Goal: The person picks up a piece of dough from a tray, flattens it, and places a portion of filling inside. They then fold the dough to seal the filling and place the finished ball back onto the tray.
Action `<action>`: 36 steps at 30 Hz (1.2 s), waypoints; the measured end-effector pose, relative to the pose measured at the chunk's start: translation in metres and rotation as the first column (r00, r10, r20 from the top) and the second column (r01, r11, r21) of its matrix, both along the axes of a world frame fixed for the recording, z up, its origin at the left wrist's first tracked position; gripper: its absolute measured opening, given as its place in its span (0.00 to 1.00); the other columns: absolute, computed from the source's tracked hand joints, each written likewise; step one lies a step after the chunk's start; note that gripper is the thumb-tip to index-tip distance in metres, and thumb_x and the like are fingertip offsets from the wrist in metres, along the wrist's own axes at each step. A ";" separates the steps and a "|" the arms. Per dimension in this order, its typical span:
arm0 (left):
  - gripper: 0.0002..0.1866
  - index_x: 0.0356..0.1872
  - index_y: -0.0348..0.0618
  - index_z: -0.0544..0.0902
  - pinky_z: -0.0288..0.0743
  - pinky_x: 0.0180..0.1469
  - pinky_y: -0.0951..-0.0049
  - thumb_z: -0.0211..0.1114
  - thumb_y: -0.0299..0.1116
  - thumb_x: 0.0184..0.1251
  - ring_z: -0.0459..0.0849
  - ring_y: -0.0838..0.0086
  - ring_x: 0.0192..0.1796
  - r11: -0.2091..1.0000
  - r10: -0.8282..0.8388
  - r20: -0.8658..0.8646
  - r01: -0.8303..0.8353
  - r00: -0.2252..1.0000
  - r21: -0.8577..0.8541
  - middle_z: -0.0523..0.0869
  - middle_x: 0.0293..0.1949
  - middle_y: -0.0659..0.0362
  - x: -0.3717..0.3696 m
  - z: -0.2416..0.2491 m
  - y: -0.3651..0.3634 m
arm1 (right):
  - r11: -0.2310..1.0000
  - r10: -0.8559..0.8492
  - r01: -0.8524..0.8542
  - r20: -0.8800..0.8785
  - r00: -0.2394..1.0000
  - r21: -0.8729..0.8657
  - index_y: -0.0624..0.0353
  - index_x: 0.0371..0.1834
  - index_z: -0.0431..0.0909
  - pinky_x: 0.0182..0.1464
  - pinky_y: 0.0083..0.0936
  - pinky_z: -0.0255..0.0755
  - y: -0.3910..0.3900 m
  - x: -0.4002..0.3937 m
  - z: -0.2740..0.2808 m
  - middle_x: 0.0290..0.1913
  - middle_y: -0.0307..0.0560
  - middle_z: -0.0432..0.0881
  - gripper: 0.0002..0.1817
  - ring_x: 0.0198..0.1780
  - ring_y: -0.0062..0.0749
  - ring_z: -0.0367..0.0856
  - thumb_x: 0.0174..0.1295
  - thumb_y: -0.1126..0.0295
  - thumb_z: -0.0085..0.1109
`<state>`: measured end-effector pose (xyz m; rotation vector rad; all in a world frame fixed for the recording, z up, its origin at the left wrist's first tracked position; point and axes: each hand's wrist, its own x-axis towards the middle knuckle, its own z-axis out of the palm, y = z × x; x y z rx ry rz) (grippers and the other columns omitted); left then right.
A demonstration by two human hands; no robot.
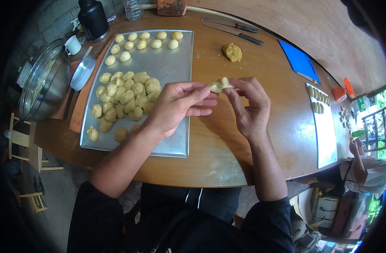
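Dark clothing [193, 230] with white drawstrings [200, 196] lies nearest the camera.

Item in hand: one piece of dough [220, 85], held in the air above the counter [220, 164], just beyond the right edge of a large metal tray [170, 141]. Left hand [170, 103] grips its left end between thumb and fingers, lower fingers extended beneath. Right hand [252, 105] pinches its right side between thumb and fingertips. Whether anything is enclosed cannot be determined.

Handling, as judged: the uneven folds suggest a soft material that could thin or tear if pulled. Light, even pressure is advised, the left hand steadying while the right presses, with the piece turned between pinches.

Large tray: a crowded dough heap [127, 95] sits towards the middle; smoother dough balls [157, 43] stand apart at the far end.

Surface: brown wood, pale smears near the front edge. A yellowish lump [232, 52] rests beyond the hands, two knives [251, 39] behind it. Blue board [298, 61] and second tray [326, 139] are at right; metal bowl [49, 84] and white mug [73, 44] at left.

Room: grey block wall [53, 14], wooden chair [22, 143] on the floor, another person [372, 175] at far right.
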<state>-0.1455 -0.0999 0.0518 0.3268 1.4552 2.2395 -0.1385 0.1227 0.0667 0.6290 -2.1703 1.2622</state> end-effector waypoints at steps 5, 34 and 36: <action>0.16 0.64 0.38 0.84 0.89 0.66 0.57 0.65 0.37 0.87 0.92 0.65 0.60 0.988 0.151 -0.031 -0.150 0.988 0.038 0.91 0.56 0.53 0.003 0.003 0.004 | 0.991 0.124 -0.128 0.124 0.985 0.030 0.56 0.51 0.94 0.54 0.31 0.82 -0.001 0.003 -0.002 0.49 0.45 0.87 0.13 0.54 0.33 0.85 0.64 0.75 0.79; 0.29 0.76 0.38 0.72 0.85 0.67 0.64 0.72 0.28 0.79 0.88 0.70 0.62 0.986 -0.066 0.002 0.065 0.998 0.152 0.86 0.60 0.55 0.001 -0.008 0.002 | 0.900 0.158 -0.087 -0.132 0.979 0.427 0.55 0.60 0.88 0.57 0.39 0.86 -0.004 0.008 0.012 0.56 0.43 0.92 0.24 0.57 0.44 0.87 0.59 0.68 0.80; 0.30 0.78 0.37 0.72 0.84 0.69 0.63 0.72 0.30 0.80 0.88 0.69 0.63 0.987 -0.096 -0.025 0.099 0.995 0.126 0.86 0.61 0.55 0.003 0.000 0.004 | 0.914 0.138 -0.059 -0.171 0.975 0.402 0.56 0.57 0.89 0.54 0.38 0.86 -0.002 0.005 0.013 0.53 0.43 0.93 0.21 0.55 0.44 0.88 0.59 0.73 0.78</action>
